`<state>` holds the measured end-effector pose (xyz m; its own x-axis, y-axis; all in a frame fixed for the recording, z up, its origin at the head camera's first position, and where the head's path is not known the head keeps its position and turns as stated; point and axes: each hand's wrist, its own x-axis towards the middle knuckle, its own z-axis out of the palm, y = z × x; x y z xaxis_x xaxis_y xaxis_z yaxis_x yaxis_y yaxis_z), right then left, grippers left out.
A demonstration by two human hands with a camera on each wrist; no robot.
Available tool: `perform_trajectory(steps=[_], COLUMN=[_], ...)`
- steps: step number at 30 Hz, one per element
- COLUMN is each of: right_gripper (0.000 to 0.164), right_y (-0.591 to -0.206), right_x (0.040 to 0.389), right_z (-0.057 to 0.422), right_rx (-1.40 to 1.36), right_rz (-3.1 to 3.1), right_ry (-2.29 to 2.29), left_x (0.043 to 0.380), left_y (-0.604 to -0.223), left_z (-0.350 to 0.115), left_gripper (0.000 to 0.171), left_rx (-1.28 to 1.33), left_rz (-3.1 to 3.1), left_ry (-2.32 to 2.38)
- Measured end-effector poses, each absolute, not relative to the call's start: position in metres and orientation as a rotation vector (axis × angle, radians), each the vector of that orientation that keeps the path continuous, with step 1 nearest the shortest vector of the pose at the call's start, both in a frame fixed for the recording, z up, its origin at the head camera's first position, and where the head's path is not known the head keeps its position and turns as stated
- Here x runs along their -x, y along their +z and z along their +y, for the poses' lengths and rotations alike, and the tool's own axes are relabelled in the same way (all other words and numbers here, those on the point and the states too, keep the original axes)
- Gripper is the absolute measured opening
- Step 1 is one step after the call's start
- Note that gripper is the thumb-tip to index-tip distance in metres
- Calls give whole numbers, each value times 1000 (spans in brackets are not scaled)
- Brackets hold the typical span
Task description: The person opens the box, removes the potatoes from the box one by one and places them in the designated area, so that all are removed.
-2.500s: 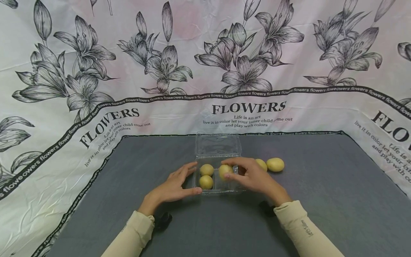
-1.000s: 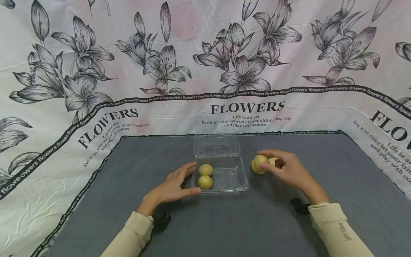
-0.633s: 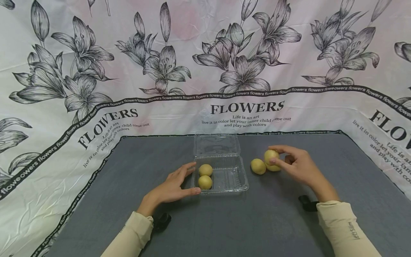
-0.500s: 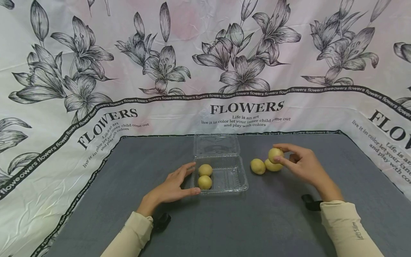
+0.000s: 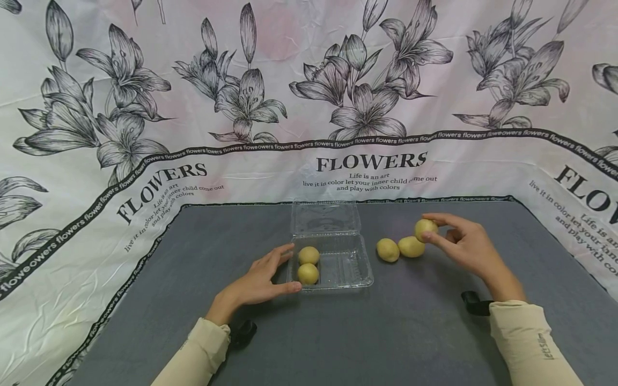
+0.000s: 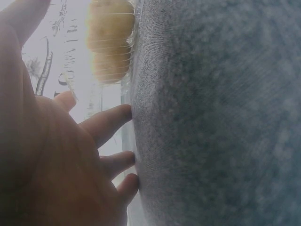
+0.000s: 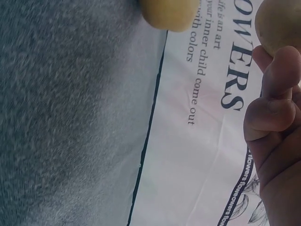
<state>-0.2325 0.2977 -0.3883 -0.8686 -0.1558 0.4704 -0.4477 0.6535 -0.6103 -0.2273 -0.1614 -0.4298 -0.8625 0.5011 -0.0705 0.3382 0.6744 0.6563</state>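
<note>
My right hand [image 5: 470, 244] pinches a yellow lemon [image 5: 426, 230] between thumb and fingers, above the grey table and to the right of the box. In the right wrist view the held lemon [image 7: 280, 26] is cut off by the frame's edge. Two more lemons lie side by side on the table, a left one [image 5: 388, 250] and a right one [image 5: 411, 247]. The clear plastic box [image 5: 345, 262] stands with its lid raised, and a rear lemon [image 5: 309, 255] and a front lemon [image 5: 308, 274] sit along its left side. Extended fingers of my left hand [image 5: 256, 279] touch the box's left side.
Behind the box stands its transparent lid [image 5: 325, 217], tilted back. A white cloth printed with flowers [image 5: 372, 171] hangs along the back and sides of the grey table [image 5: 347, 338].
My right hand has carried the lemon from the box's right half rightward, past the two lemons on the table. The left hand stays at the box.
</note>
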Motion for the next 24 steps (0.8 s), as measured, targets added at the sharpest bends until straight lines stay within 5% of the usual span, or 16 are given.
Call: perform_trajectory(steps=[24], right_gripper=[37], right_y=[-406], right_x=[237], right_z=[321], right_rx=[-387], right_rz=[-2555], right_ry=[995], left_x=[227], left_y=[-429], left_z=[-161], left_gripper=[96], left_rx=[-674], left_rz=[2647], left_ry=[965])
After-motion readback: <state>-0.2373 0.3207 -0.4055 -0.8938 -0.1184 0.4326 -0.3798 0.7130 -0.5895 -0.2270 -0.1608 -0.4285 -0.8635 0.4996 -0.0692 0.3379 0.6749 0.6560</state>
